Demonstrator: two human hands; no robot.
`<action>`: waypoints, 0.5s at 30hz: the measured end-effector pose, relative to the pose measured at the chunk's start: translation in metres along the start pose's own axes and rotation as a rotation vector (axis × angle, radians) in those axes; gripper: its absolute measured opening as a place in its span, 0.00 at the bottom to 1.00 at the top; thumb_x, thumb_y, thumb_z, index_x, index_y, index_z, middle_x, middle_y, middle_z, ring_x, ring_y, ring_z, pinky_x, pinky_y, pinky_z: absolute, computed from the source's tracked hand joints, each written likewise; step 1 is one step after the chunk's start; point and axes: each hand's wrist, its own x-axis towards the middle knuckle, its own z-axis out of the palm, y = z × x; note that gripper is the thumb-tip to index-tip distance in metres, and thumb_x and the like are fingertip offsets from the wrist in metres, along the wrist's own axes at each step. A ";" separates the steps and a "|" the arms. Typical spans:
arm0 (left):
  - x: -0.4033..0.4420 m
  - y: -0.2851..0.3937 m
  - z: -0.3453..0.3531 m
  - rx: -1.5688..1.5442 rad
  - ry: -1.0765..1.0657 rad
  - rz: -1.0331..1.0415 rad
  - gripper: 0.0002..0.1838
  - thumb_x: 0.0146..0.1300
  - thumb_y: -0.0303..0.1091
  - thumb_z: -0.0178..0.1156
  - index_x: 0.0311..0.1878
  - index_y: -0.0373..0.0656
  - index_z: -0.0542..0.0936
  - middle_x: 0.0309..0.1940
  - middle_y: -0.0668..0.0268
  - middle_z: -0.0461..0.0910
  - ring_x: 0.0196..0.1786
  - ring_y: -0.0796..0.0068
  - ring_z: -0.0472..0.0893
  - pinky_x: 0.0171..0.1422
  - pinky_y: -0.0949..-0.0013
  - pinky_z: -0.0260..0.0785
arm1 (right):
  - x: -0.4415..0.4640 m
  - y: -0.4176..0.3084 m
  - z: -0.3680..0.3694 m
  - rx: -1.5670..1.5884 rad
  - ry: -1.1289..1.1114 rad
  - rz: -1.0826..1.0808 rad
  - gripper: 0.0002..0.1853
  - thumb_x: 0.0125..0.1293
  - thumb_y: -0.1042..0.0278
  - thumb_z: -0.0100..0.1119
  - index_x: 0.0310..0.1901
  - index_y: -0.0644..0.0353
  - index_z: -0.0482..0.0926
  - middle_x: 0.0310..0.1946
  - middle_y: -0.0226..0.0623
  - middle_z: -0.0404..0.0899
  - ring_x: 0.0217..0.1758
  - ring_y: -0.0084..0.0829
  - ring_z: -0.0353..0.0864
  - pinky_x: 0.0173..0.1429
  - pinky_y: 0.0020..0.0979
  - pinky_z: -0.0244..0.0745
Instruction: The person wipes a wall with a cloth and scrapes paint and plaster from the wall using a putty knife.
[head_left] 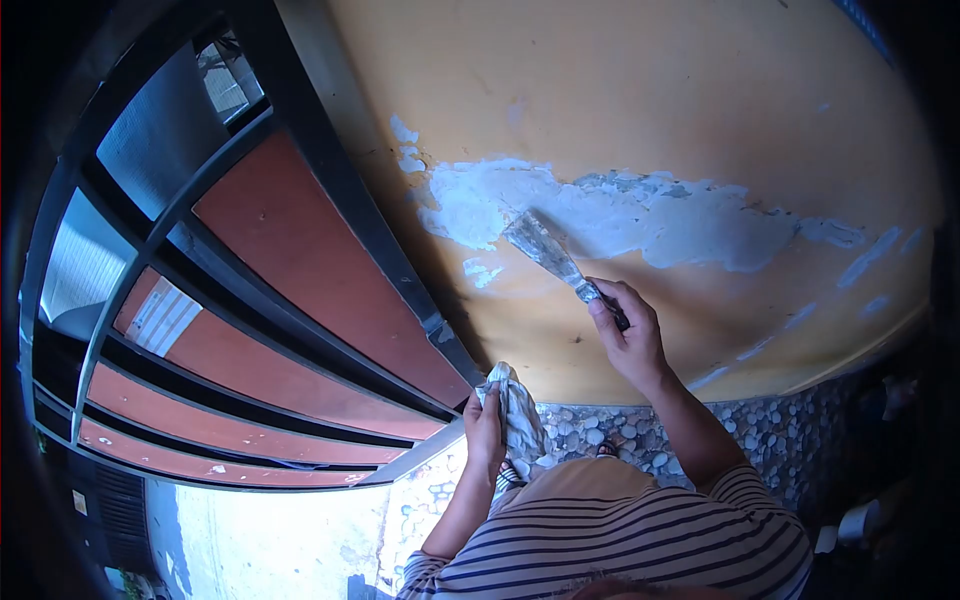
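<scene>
My right hand [630, 325] is closed round the dark handle of a putty knife [543, 248], its broad, smeared blade pointing up and left. The blade tip lies over the left part of a white filler patch [640, 215] on the yellow-orange wall [620, 90]; whether it touches cannot be made out. Lower and to the left, my left hand [485, 425] grips a crumpled, whitish cloth-like bundle [518, 415], which hangs in front of my body.
A dark-framed gate with reddish panels [300, 240] stands at the left, close to the wall. Pebbled paving [740, 435] runs along the wall's foot. White objects [858, 520] lie in shadow at the lower right. Sunlit concrete [270, 530] shows lower left.
</scene>
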 end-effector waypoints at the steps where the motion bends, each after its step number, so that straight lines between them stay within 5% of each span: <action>1: -0.001 0.000 -0.002 -0.002 0.002 0.000 0.09 0.76 0.34 0.55 0.48 0.41 0.81 0.38 0.70 0.83 0.38 0.83 0.80 0.44 0.74 0.72 | 0.001 0.003 0.002 0.000 -0.003 0.000 0.14 0.73 0.71 0.59 0.56 0.66 0.78 0.38 0.39 0.81 0.38 0.26 0.81 0.44 0.27 0.76; 15: 0.004 -0.010 -0.006 -0.015 0.015 -0.009 0.08 0.75 0.33 0.56 0.48 0.43 0.82 0.36 0.70 0.84 0.36 0.81 0.82 0.40 0.74 0.74 | 0.015 0.005 0.038 -0.013 0.128 -0.066 0.12 0.73 0.70 0.58 0.54 0.65 0.78 0.37 0.40 0.80 0.35 0.30 0.80 0.41 0.31 0.74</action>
